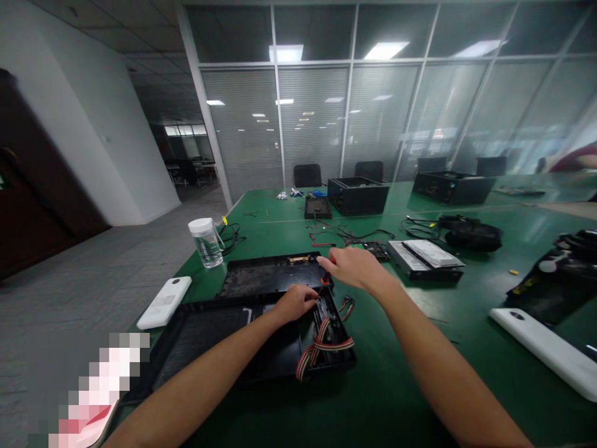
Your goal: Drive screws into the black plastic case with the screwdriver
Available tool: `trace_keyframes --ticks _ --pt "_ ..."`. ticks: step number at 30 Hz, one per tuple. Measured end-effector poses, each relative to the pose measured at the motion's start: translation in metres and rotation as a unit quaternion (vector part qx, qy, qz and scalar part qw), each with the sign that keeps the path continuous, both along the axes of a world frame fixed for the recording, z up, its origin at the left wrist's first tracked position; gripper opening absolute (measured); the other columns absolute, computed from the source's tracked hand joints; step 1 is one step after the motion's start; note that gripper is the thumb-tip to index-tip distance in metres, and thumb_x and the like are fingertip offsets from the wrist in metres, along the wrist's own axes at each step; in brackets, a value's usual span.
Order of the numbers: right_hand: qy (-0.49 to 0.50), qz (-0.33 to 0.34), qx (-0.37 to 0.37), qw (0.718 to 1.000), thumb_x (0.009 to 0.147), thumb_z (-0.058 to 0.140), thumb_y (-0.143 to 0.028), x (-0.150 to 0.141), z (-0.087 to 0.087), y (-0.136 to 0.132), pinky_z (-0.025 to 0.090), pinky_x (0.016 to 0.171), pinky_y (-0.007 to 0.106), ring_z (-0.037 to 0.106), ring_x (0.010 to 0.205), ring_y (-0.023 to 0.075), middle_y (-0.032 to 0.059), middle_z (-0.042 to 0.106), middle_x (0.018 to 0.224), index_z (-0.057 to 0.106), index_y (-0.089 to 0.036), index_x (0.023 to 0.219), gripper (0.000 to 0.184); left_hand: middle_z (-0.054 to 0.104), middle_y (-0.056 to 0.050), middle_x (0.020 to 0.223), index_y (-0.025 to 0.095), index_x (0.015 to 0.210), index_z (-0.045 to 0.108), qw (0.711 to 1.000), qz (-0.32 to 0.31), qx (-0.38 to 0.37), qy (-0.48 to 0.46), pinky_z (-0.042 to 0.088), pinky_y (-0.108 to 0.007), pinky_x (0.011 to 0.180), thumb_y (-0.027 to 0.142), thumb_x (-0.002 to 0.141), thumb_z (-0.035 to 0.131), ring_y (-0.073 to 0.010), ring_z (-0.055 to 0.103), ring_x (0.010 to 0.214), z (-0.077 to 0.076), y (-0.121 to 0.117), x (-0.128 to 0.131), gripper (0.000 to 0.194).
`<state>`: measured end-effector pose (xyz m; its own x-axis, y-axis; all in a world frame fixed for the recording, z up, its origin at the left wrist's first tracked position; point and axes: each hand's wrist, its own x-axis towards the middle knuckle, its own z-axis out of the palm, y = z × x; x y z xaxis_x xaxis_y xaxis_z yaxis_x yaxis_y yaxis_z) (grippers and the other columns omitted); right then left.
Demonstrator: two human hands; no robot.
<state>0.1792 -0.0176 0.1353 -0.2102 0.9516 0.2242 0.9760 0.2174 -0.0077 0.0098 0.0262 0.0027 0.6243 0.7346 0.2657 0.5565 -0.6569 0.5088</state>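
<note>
On the green table in front of me lies a black open computer case panel (205, 323), with a bundle of striped ribbon wires (321, 344) at its right end. My right hand (349, 264) is closed around the handle of a red and black screwdriver (325, 282), held upright over the case's far right corner. Close to the screwdriver's lower end, my left hand (298, 302) rests on the case with its fingertips pinched together. Whatever may be between those fingertips is too small to make out. Just behind lies a second black panel (265, 275).
A clear bottle with a white lid (205, 242) and a white power bank (165, 303) stand at left. To the right are a silver drive unit (424, 259), a black pouch (471, 233) and another white power bank (543, 348). Black computer cases (358, 196) and loose cables sit farther back.
</note>
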Motion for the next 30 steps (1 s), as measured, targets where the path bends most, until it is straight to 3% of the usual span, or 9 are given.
trace_keyframes --ticks 3,7,10,14,18,22,24,27,30 --pt "0.007 0.04 -0.018 0.999 0.09 0.023 -0.05 -0.002 0.0 -0.003 0.039 0.067 0.03 0.062 0.08 0.0236 0.0113 0.067 0.088 0.059 -0.018 0.099 0.049 0.067 -0.002 0.076 0.016 0.086 0.069 1.0 -0.003 -0.006 0.001 0.043 -0.022 0.067 0.015 0.075 0.057 -0.0141 0.059 0.069 0.002 -0.001 0.0 0.016" --pt "-0.013 -0.042 -0.016 0.999 0.088 0.016 -0.058 -0.003 0.002 -0.005 0.039 0.071 0.035 0.061 0.086 0.029 0.018 0.066 0.087 0.063 -0.014 0.085 0.064 0.067 -0.002 0.077 0.015 0.086 0.069 1.0 -0.012 -0.011 0.002 0.043 -0.021 0.066 0.014 0.075 0.056 -0.0138 0.059 0.069 0.004 -0.002 0.0 0.017" --pt "0.012 -0.013 -0.029 0.999 0.091 0.019 -0.049 -0.002 0.002 -0.007 0.039 0.069 0.033 0.062 0.082 0.0256 0.0143 0.067 0.089 0.057 -0.014 0.102 0.053 0.068 -0.003 0.079 0.015 0.086 0.069 1.0 -0.008 -0.005 0.0 0.043 -0.022 0.068 0.014 0.075 0.056 -0.0143 0.06 0.071 0.005 -0.003 0.0 0.017" --pt "-0.006 -0.029 -0.01 1.0 0.089 0.017 -0.054 -0.003 0.001 -0.009 0.039 0.07 0.036 0.061 0.087 0.0294 0.0163 0.066 0.09 0.06 -0.015 0.091 0.058 0.068 -0.003 0.08 0.015 0.085 0.069 1.0 -0.006 -0.004 0.006 0.043 -0.022 0.069 0.012 0.074 0.055 -0.0145 0.06 0.072 0.005 -0.003 0.001 0.018" --pt "0.004 -0.034 -0.025 0.999 0.09 0.02 -0.053 -0.004 0.001 -0.011 0.04 0.07 0.035 0.062 0.083 0.0269 0.0153 0.066 0.089 0.057 -0.014 0.103 0.054 0.067 -0.002 0.076 0.015 0.084 0.068 1.0 -0.004 -0.009 0.002 0.043 -0.021 0.066 0.012 0.073 0.055 -0.0137 0.059 0.068 0.003 -0.003 0.0 0.017" --pt "-0.011 -0.036 -0.022 0.999 0.087 0.019 -0.059 -0.003 0.002 -0.013 0.04 0.071 0.035 0.062 0.086 0.028 0.0157 0.067 0.087 0.063 -0.016 0.085 0.062 0.067 -0.001 0.075 0.015 0.084 0.068 1.0 -0.004 -0.011 -0.007 0.043 -0.021 0.064 0.012 0.073 0.055 -0.0131 0.059 0.066 0.001 -0.002 0.0 0.018" --pt "-0.015 -0.057 -0.007 0.998 0.087 0.018 -0.059 -0.003 0.001 -0.014 0.041 0.07 0.036 0.062 0.084 0.029 0.0166 0.067 0.086 0.062 -0.014 0.088 0.063 0.067 -0.001 0.075 0.015 0.084 0.068 1.0 -0.001 -0.012 -0.007 0.043 -0.021 0.064 0.012 0.073 0.055 -0.0131 0.059 0.067 0.0 -0.001 0.0 0.018" --pt "-0.003 -0.034 -0.005 0.999 0.09 0.025 -0.05 -0.006 0.0 -0.015 0.041 0.069 0.033 0.063 0.081 0.0254 0.0137 0.067 0.087 0.057 -0.014 0.104 0.05 0.066 -0.001 0.073 0.015 0.083 0.068 1.0 0.004 -0.009 -0.002 0.043 -0.021 0.063 0.012 0.072 0.055 -0.013 0.058 0.066 0.0 -0.002 0.0 0.017" --pt "-0.006 -0.014 0.002 1.0 0.088 0.026 -0.053 -0.006 -0.002 -0.015 0.04 0.068 0.031 0.062 0.081 0.0238 0.0129 0.067 0.085 0.062 -0.017 0.091 0.051 0.066 -0.002 0.073 0.014 0.083 0.068 1.0 0.007 -0.009 -0.001 0.043 -0.021 0.065 0.013 0.072 0.055 -0.0133 0.058 0.066 0.001 -0.003 0.0 0.017"
